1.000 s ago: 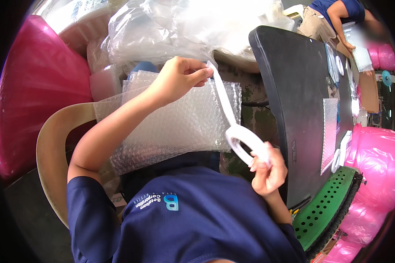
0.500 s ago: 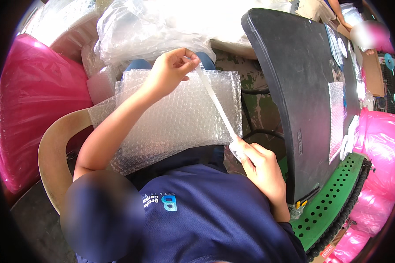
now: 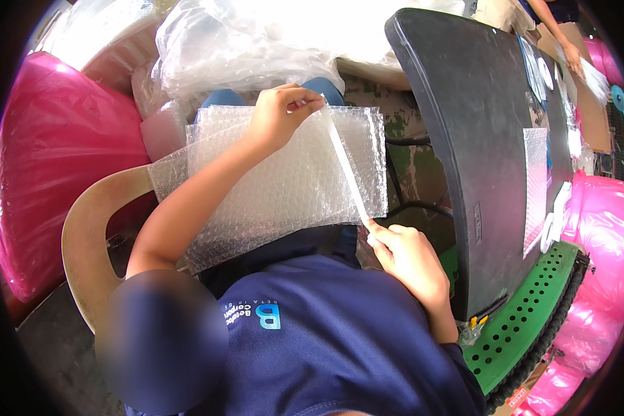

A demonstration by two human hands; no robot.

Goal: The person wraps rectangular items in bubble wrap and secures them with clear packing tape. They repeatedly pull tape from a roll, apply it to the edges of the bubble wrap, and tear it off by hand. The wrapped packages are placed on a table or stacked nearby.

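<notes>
A folded sheet of bubble wrap (image 3: 284, 187) lies across my lap. A strip of clear tape (image 3: 344, 166) runs along its right side, from the far edge to the near edge. My left hand (image 3: 279, 118) pinches the far end of the strip at the top edge of the wrap. At the wrap's near right corner, my right hand (image 3: 410, 258) is closed on the near end. The tape roll is hidden from view.
A black table (image 3: 478, 139) stands on my right with a bubble-wrap piece (image 3: 535, 187) and white tape rolls (image 3: 552, 229) on it. Pink bags (image 3: 55, 173) sit left and right, clear plastic bags (image 3: 243, 41) ahead, a green perforated crate (image 3: 527, 319) lower right. Another person's hand (image 3: 572, 55) works at the far table end.
My right hand came down and toward me with the tape, laying the strip along the wrap's right side. The white roll seen in that hand earlier no longer shows.
</notes>
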